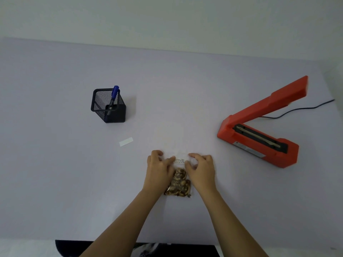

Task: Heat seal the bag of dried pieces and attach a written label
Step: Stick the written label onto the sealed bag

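Light: soft, even, from overhead
Shadows: faint beside the pen holder (108,106)
Focus: slightly soft throughout
Edges: wide-angle bending of the desk (55,164)

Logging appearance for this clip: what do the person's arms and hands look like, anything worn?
The left hand and right hand are ungloved, with no ring, watch or bracelet showing. The arms behind them are bare down to the frame's lower edge, and no sleeves are in view.
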A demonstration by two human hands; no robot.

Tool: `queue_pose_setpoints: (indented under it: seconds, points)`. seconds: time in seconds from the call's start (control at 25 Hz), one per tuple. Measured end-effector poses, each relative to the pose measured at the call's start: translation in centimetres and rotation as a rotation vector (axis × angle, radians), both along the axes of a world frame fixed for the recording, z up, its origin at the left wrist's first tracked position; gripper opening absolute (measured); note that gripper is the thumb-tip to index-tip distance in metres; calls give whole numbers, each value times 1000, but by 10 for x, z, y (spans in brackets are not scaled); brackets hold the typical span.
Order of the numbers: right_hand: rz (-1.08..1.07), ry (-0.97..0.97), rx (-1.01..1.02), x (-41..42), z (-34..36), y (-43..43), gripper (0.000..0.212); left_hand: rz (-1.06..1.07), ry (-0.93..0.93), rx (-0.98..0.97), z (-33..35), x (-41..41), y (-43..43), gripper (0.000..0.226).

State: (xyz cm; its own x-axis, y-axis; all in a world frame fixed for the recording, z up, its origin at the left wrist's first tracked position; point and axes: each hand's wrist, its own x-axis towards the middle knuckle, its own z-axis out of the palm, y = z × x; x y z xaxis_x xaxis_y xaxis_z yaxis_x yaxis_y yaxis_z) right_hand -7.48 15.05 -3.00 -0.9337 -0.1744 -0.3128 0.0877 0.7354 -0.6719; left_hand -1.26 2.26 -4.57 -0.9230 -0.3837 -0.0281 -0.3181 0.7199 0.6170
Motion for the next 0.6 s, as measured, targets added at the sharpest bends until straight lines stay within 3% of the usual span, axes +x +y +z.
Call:
queue_pose_setpoints:
  seconds: [0.12,0.32,0.52,0.6]
  points:
    - [-64,-84,-107,3,-2,-2,35,120,-132,189,11,-9,2,28]
    - [-113,-209,-319,-3,3,3,31,144,-181,387,18,-16,-16,26]
    - [-148,-126,-410,-9,5,-8,11,167,-64,518,21,-17,-30,20]
    - [-203,-83,-414,-12,6,-18,13,158,-25,537,21,-20,-39,18]
